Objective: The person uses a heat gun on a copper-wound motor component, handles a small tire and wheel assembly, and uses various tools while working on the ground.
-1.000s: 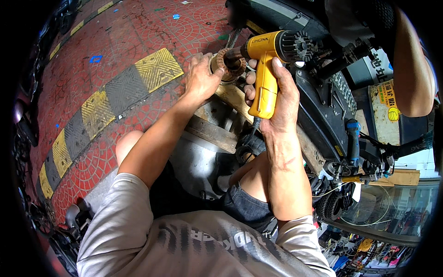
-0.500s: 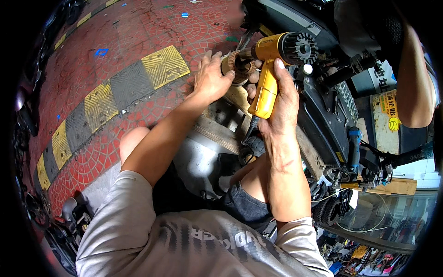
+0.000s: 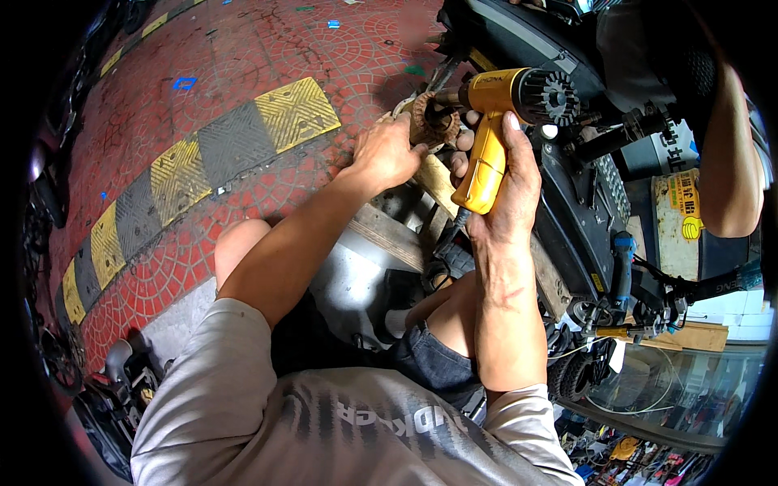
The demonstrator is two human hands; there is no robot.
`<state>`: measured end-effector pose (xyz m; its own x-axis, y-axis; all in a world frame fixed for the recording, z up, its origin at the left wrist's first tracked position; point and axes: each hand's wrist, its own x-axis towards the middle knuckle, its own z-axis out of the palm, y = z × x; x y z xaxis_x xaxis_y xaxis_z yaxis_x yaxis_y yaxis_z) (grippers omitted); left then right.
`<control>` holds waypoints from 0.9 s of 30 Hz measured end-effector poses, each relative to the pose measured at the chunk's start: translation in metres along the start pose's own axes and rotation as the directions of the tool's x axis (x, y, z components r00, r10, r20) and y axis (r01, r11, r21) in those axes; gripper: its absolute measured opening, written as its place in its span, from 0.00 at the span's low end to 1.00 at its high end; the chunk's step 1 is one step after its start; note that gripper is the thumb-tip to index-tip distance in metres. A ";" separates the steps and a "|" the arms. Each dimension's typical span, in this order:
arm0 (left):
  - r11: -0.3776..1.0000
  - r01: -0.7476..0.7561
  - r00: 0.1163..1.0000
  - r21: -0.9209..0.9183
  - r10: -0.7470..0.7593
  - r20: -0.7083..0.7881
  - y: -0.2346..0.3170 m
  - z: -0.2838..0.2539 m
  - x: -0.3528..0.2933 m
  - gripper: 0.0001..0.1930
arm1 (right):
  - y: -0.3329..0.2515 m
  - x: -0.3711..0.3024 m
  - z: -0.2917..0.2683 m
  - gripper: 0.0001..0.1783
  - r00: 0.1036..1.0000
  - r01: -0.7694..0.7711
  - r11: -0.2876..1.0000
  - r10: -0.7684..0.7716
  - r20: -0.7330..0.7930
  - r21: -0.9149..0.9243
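My right hand (image 3: pixel 510 190) is closed round the handle of a yellow heat gun (image 3: pixel 484 174), which has a black ribbed rear end and a metal nozzle pointing left. Right at that nozzle is a round motor part with brown, copper-like windings (image 3: pixel 438 128). My left hand (image 3: pixel 387 152) grips this part from its left side, the fingertips partly hidden behind it. The nozzle tip lies over the part's open middle; whether the two touch I cannot tell.
Beneath my hands are wooden boards (image 3: pixel 389 236). A black scooter-like body (image 3: pixel 571 215) stands at the right, with a blue power tool (image 3: pixel 623 263) beside it. Another person's arm (image 3: pixel 725 154) shows at far right. A yellow-and-black speed bump (image 3: pixel 235 138) crosses the red paving.
Both hands, with the heat gun and the motor part, have shifted slightly right and down in the picture. The motor part has turned, showing more of its brown windings.
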<state>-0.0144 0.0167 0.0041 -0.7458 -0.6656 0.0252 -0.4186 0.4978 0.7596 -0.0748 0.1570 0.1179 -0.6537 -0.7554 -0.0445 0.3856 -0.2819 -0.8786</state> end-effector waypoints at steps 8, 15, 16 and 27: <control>0.999 -0.008 0.998 0.050 0.005 0.062 0.000 0.005 -0.005 0.28 | 0.000 0.000 0.000 0.24 1.000 -0.006 1.000 0.006 -0.007 -0.006; 0.999 -0.038 0.998 0.030 0.037 0.048 -0.012 0.014 -0.001 0.38 | -0.003 -0.002 0.001 0.25 1.000 -0.023 1.000 0.022 0.013 0.005; 0.999 -0.037 0.998 0.032 0.036 0.051 -0.012 0.014 -0.001 0.38 | -0.004 -0.002 0.000 0.25 1.000 -0.027 1.000 0.027 0.012 0.004; 0.997 -0.035 0.998 0.074 0.030 0.064 -0.010 0.013 -0.004 0.42 | -0.009 -0.009 -0.003 0.26 0.999 -0.051 0.999 0.051 0.011 0.003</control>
<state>-0.0144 0.0215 -0.0119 -0.7897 -0.6135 0.0069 -0.4292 0.5604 0.7083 -0.0739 0.1679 0.1250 -0.6261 -0.7752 -0.0838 0.4200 -0.2447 -0.8739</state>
